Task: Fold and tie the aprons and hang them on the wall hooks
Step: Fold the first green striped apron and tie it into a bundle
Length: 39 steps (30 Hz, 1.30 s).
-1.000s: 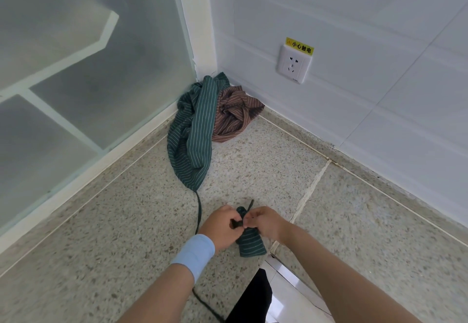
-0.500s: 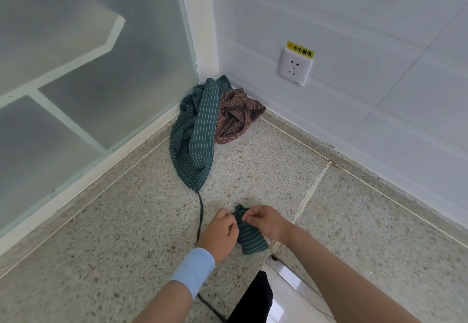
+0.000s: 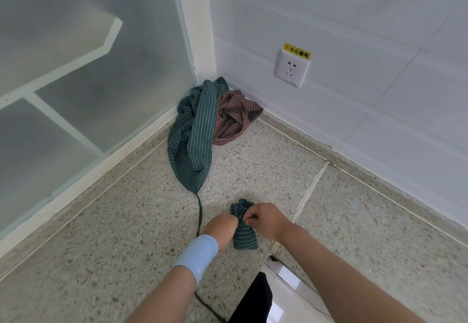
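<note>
A small folded green striped apron bundle (image 3: 243, 234) lies on the speckled stone surface (image 3: 114, 234) in front of me. My left hand (image 3: 220, 229), with a light blue wristband, and my right hand (image 3: 264, 218) both pinch the bundle at its narrow waist, where a dark tie seems to wrap it. A loose green striped apron (image 3: 193, 140) lies crumpled in the corner, its dark strap (image 3: 199, 216) trailing toward my left wrist. A brown striped apron (image 3: 234, 117) is heaped beside it against the wall. No hooks are in view.
A frosted glass partition (image 3: 88, 69) with a white frame closes off the left. White tiled wall (image 3: 354, 18) on the right carries a socket (image 3: 291, 68) with a yellow warning label. The surface's edge and a glossy white floor (image 3: 283, 294) show at the bottom.
The loose tie end that stuck up between my hands a second ago is gone. Both hands have closed in on the bundle's waist, and its top is now bunched.
</note>
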Available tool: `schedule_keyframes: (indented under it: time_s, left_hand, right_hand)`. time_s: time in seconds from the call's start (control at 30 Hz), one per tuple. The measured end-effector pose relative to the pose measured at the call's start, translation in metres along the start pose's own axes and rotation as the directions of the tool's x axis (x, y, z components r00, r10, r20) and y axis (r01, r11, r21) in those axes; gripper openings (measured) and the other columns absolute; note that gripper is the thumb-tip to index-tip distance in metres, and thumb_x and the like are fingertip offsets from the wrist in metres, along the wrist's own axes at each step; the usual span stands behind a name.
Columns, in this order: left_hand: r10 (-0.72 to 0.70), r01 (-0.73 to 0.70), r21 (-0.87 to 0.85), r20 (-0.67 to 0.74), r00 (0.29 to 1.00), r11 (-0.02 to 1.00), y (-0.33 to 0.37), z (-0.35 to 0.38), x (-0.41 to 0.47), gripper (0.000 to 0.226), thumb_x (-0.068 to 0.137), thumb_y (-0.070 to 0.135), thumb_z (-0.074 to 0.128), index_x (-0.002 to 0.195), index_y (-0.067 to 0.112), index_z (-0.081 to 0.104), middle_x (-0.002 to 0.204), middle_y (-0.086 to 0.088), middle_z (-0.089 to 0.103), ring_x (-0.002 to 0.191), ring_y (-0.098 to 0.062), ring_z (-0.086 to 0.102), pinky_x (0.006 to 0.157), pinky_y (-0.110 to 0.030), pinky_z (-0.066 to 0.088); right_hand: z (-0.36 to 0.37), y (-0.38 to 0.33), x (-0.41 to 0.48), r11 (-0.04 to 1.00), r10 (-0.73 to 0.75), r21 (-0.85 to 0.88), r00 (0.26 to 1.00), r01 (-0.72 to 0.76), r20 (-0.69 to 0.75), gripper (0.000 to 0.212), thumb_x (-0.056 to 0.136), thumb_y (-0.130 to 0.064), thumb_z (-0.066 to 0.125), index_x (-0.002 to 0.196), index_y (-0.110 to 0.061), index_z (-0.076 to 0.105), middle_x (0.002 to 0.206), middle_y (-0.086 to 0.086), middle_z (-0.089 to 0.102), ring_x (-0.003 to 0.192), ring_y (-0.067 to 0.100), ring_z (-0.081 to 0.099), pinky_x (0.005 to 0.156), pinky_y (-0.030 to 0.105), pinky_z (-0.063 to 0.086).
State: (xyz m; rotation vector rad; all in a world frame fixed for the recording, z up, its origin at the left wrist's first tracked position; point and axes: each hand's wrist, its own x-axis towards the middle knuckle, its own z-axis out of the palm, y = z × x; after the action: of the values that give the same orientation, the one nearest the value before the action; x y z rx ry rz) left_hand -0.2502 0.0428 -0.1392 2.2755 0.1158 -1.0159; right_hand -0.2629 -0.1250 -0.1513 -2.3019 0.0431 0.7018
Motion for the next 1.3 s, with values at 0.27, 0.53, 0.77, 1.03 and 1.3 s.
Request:
schedule_keyframes:
  time_s: [0.27,0.53,0.77,1.03,1.3]
  left_hand:
    - [0.097,-0.125,0.357,0.096,0.991,0.926,-0.012,-0.028,0.007,0.04,0.1,0.028,0.046,0.063,0.014,0.052,0.064,0.0,0.047,0.069,-0.019,0.048,0.062,-0.028,0.036]
    - [0.07,-0.061,0.145,-0.057,0.996,0.988,-0.004,-0.007,0.01,0.045,0.089,0.052,0.047,0.059,0.022,0.033,0.056,0.007,0.035,0.053,-0.013,0.034,0.053,-0.029,0.025]
    - [-0.027,-0.019,-0.248,-0.178,0.984,0.969,-0.032,-0.009,0.029,0.043,0.085,0.057,0.06,0.068,0.017,0.055,0.066,-0.003,0.054,0.062,-0.017,0.05,0.066,-0.032,0.045]
    - [-0.02,-0.016,-0.232,-0.153,0.988,0.972,-0.042,0.0,0.029,0.042,0.091,0.047,0.06,0.062,0.021,0.044,0.06,0.004,0.043,0.061,-0.015,0.042,0.061,-0.028,0.034]
    - [0.195,-0.213,-0.167,-0.115,0.974,0.963,-0.053,-0.013,0.013,0.035,0.101,0.029,0.043,0.072,0.01,0.048,0.069,-0.001,0.046,0.066,-0.013,0.044,0.067,-0.031,0.035]
  right_hand:
    - [-0.005,0.006,0.002,0.999,0.046,0.019,0.999,-0.046,-0.013,0.014,0.096,-0.021,0.063,0.104,-0.02,0.075,0.097,-0.008,0.07,0.077,-0.001,0.058,0.064,0.007,0.04]
    - [0.0,-0.002,0.008,1.0,0.018,-0.008,1.0,-0.018,-0.009,0.014,0.096,-0.02,0.062,0.101,-0.019,0.075,0.088,-0.006,0.07,0.074,0.007,0.063,0.059,0.01,0.045]
    - [-0.004,0.015,0.007,0.855,0.242,0.49,0.966,-0.169,-0.089,0.011,0.091,-0.013,0.07,0.085,-0.016,0.079,0.062,-0.006,0.067,0.042,0.001,0.048,0.047,0.018,0.042]
    - [0.01,0.033,0.002,0.801,0.385,0.525,0.919,-0.286,-0.088,0.01,0.087,-0.018,0.075,0.079,-0.021,0.079,0.078,-0.002,0.074,0.068,0.005,0.061,0.064,0.018,0.05]
    - [0.02,0.02,0.005,0.712,0.453,0.643,0.884,-0.283,-0.113,0.008,0.076,-0.021,0.085,0.074,-0.017,0.079,0.06,-0.003,0.066,0.048,0.006,0.051,0.052,0.023,0.047]
